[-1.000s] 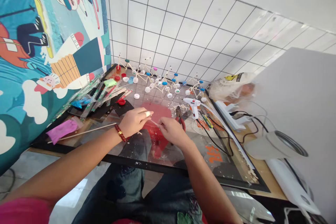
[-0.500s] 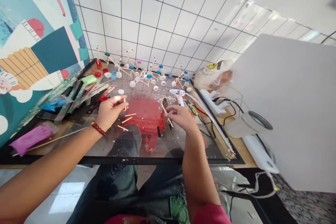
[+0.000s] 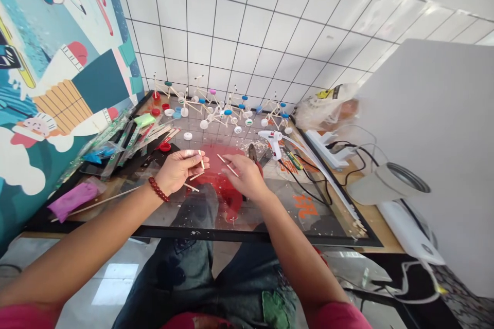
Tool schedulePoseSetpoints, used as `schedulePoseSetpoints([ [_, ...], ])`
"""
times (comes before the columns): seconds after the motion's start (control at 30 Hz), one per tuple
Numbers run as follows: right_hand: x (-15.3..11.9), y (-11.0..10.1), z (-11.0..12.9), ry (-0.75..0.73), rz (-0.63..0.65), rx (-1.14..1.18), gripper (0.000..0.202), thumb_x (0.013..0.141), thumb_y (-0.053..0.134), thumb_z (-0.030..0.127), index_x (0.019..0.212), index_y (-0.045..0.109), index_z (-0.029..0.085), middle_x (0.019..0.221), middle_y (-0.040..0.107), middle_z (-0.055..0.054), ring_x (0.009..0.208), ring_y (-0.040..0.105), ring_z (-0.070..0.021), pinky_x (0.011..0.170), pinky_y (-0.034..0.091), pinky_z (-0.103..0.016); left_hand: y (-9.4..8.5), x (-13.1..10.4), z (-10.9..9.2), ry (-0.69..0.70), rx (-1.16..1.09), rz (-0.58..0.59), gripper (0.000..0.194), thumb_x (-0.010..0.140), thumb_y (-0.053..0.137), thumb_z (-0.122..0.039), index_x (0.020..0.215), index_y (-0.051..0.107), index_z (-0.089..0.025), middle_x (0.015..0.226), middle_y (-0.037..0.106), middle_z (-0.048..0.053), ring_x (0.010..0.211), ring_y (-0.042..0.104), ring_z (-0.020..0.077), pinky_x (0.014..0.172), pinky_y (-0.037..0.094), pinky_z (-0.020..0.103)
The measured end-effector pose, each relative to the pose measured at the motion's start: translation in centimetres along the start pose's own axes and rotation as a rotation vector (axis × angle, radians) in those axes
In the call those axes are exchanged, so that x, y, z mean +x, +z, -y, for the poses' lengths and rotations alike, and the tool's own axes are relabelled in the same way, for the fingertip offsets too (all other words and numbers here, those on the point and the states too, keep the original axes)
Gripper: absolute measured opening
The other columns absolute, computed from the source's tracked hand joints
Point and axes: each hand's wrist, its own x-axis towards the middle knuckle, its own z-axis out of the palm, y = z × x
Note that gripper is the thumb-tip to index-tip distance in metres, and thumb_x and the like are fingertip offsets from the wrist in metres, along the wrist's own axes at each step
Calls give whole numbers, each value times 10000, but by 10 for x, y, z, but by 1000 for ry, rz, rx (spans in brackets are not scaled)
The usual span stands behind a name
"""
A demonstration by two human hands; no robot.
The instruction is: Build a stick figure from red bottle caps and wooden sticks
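Note:
My left hand is closed, pinching a short wooden stick upright between thumb and fingers. To its right, my right hand grips another wooden stick, which slants past the fingers toward the left hand. The two sticks are apart. Loose short sticks lie on the glass tabletop just below my left hand. Beneath both hands a red shape shows at or under the glass. Dark-jawed pliers lie behind my right hand, their handles partly hidden by it.
Several stick-and-bottle-cap models stand along the back wall. A white glue gun with its cord and a utility knife lie to the right. Packaged sticks and a purple packet are at left. A lamp shade sits far right.
My right hand has moved left toward my left hand, bringing its stick along, and uncovered the area beside the glue gun. The left hand keeps its stick. The view has shifted slightly.

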Motion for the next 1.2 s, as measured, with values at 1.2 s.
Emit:
schedulePoseSetpoints([
  [1.2, 25, 38, 27, -180, 122, -184, 176, 945, 510, 175, 915, 683, 168, 930, 672, -92, 870, 592, -213, 795, 417, -324, -14, 11, -11, 177, 2, -158, 286, 524, 898, -222, 741, 737, -128, 731, 686, 12, 678, 632, 91, 557, 444, 163],
])
